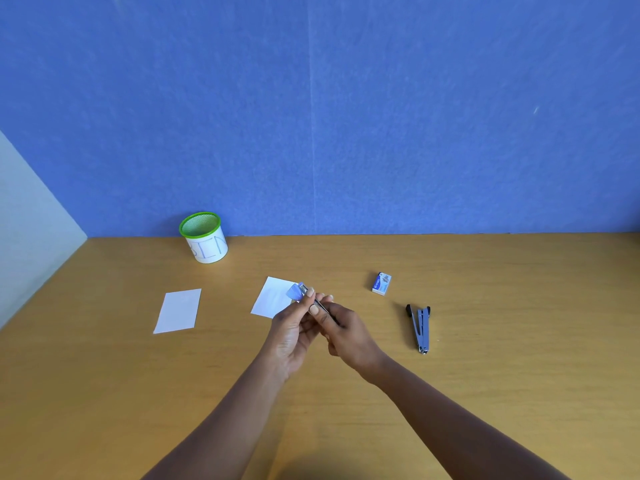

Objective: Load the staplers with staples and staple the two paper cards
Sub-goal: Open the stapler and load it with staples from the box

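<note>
Where the left card (178, 310) lies: well to the left of our left hand (294, 329), flat on the desk (104, 393), white and apart from everything else.
Bin (204, 242): beyond our left hand and to its left, upright against the blue wall (311, 116); it has a green mesh rim and a white paper wrap with letters on it.
Right card (272, 296): just beyond our left hand, flat on the desk; our fingers hide its near right corner from us.
Left hand: raised over the desk, palm partly toward us, fingers curled; thumb and fingertips grip the held staple box.
Held staple box (298, 291): at the tips of our left fingers, above the right card, with its blue flap open and grey metal showing at its mouth.
Staple strip (323, 308): a thin dark line between our two hands, running from under our left thumb down into our right fingers; we cannot tell whether its far end sits inside the box.
Right hand (349, 337): touching our left hand, back toward us, fingers curled and pinching the near end of the staple strip.
Spare staple box (382, 284): beyond our right hand and to its right, lying on the desk.
Stapler (420, 329): to the right of our right hand, near it but apart, lying on the desk swung open; its arms spread at the far end and join at the near end.
</note>
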Demonstrator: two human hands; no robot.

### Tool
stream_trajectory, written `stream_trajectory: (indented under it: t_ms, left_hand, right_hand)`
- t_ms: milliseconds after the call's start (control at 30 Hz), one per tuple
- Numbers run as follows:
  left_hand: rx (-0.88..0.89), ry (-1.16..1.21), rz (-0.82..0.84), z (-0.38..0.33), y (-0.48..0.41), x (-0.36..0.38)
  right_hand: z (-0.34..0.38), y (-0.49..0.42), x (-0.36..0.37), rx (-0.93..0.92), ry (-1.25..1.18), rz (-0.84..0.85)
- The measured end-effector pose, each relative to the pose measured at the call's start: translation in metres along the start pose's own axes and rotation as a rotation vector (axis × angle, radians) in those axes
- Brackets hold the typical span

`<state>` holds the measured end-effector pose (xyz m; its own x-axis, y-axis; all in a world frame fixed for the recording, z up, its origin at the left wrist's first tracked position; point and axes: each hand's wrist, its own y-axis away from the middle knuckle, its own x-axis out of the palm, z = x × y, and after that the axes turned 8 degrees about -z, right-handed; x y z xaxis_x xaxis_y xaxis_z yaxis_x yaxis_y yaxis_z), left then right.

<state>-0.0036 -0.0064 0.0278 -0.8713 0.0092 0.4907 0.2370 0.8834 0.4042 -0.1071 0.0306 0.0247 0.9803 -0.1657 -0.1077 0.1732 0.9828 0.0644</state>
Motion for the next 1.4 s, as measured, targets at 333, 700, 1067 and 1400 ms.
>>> stream_trajectory:
  t_ms: [333, 700, 1067, 1400]
  left_hand:
    - [-0.01, -0.027, -0.036, 0.0022, 0.0009, 0.0024]
    - [-0.03, -0.044, -0.074, 0.0026, -0.0005, 0.0051]
    - [-0.05, -0.038, -0.108, 0.0034, -0.0031, 0.0031]
    - [-0.044, -0.068, -0.041, 0.0003, -0.0025, 0.0015]
  right_hand:
    - [-0.003, 0.0006, 0.0011, -0.082, 0.069, 0.013]
    - [-0.0062, -0.0005, 0.0007, -0.076, 0.102, -0.01]
    - [-0.0086, -0.002, 0.0015, -0.066, 0.113, -0.016]
    - [-0.0015, 0.0024, -0.001, -0.014, 0.061, 0.016]
